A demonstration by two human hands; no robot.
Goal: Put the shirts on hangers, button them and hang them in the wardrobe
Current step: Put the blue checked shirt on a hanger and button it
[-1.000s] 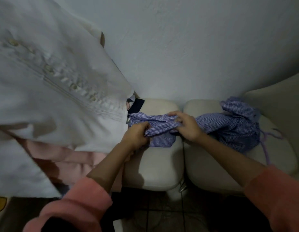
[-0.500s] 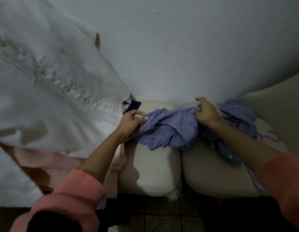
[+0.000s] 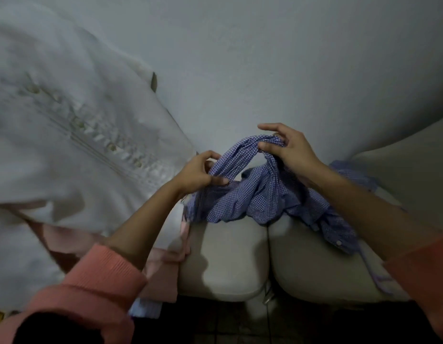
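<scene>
You've got the checked shirt [image 3: 255, 194] bunched up between both hands, and the way you're holding it makes sense if you're hunting for the collar or a shoulder seam to feed a hanger into: your left hand [image 3: 198, 173] has its fingers and thumb curled round one end of a twisted band of fabric, and your right hand [image 3: 287, 150] pinches the other end between thumb and curled fingers, index finger sticking out loose. That band is lifted clear while the rest of the shirt droops onto the two pale cushions [image 3: 228, 259], so the seat takes the weight and you only manage the bit you need. The shirt itself is small blue-and-white gingham, badly crumpled, with a white button showing on the hanging edge near your right forearm. I can't spot a hanger under it, though it's dim there. A white shirt [image 3: 66, 135] hangs off to your left, already buttoned by the look of it.
</scene>
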